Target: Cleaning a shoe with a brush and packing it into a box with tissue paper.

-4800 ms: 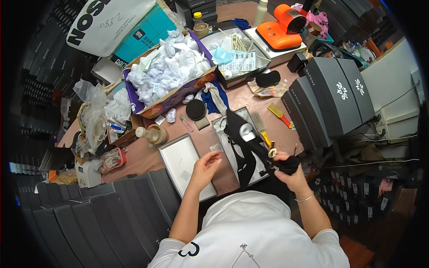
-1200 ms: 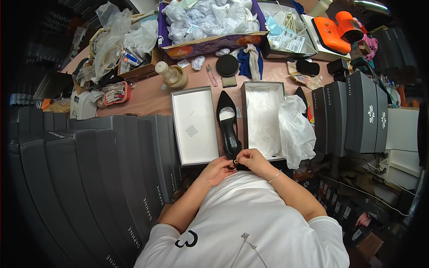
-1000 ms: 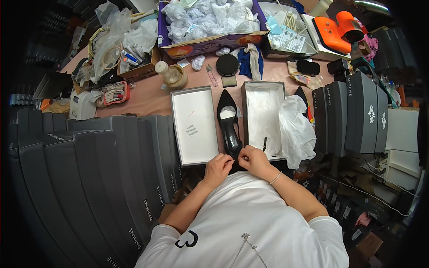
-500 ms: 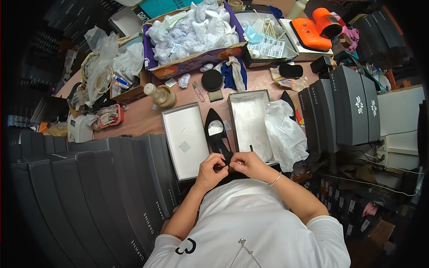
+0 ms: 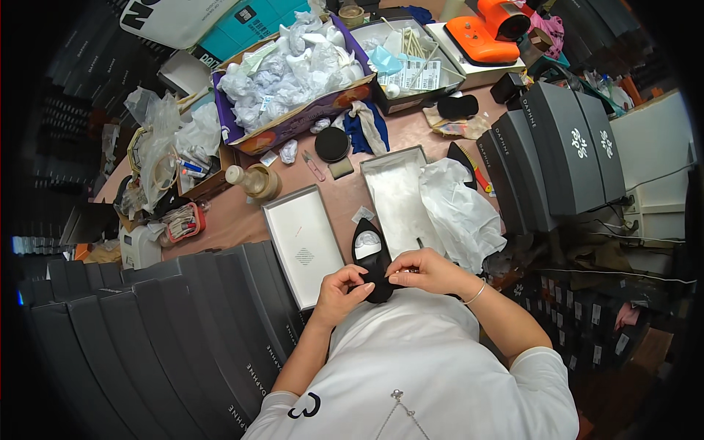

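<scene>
A black pointed shoe (image 5: 369,249) with a pale insole lies toe-away on the brown table, between an upturned grey box lid (image 5: 304,242) and an open shoe box (image 5: 396,198). My left hand (image 5: 342,292) grips the heel end of the shoe from the left. My right hand (image 5: 425,268) pinches the heel end from the right, fingers closed on a small part there. White tissue paper (image 5: 462,213) spills over the right side of the open box.
Stacked grey shoe boxes (image 5: 176,330) line my left and more boxes (image 5: 557,147) stand at right. A purple carton of crumpled white paper (image 5: 293,66), a tape roll (image 5: 258,182), a black disc (image 5: 331,143) and an orange device (image 5: 493,29) sit farther back.
Earlier the shoe was held over the open box at right. Now it lies between lid and box, both hands working at its heel. The view has tilted and shifted slightly.
</scene>
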Available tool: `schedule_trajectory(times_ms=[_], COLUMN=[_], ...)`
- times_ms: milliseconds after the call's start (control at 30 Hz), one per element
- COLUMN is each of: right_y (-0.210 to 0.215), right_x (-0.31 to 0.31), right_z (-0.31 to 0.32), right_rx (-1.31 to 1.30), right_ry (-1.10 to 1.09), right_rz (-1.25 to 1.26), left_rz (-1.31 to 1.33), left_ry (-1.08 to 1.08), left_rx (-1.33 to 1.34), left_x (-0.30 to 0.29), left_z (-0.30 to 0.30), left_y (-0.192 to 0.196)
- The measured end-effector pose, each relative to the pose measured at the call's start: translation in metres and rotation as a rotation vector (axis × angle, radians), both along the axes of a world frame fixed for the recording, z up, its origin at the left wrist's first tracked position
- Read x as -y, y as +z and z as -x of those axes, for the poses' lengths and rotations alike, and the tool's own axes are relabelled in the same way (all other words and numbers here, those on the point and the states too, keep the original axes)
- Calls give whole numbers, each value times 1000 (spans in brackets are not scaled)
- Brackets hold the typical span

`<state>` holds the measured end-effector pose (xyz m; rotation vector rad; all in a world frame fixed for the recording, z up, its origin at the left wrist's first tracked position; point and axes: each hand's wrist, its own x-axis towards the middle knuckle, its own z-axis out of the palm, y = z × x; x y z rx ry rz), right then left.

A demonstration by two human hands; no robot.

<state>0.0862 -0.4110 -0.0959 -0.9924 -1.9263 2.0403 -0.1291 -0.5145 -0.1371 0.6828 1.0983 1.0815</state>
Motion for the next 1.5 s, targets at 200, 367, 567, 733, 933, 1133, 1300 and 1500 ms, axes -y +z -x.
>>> schedule_trajectory(times_ms=[200,367,567,733,933,1133,1300,1500], right_y=[-9,-11,-47,-28,-23,-20,-13,5], right_x=[-27,-28,-12,3,30,33,44,39], right_z=[-6,30,21,9,31,34,38,43], right_rx=[161,138,45,-40,199,207,40,1], right_ry=[135,-152,34,-148,-72,-106,-45,-100], right_rz=[-784,-886,-239,150,-230,-215,-306,-574], left_rz=[89,-24,133,208,392,397,523,534], left_ry=[-60,-70,22,59,165,638,330,453], left_rx=[196,82,317,349,252,102,758,846], left_x=[-1,-2,-5,-13,-16,-16,-5,-40], left_z=[16,11,5,4,2,-22,-17,-25], left_y=[-7,-25,-42,-45,-74,-61,-77,-32])
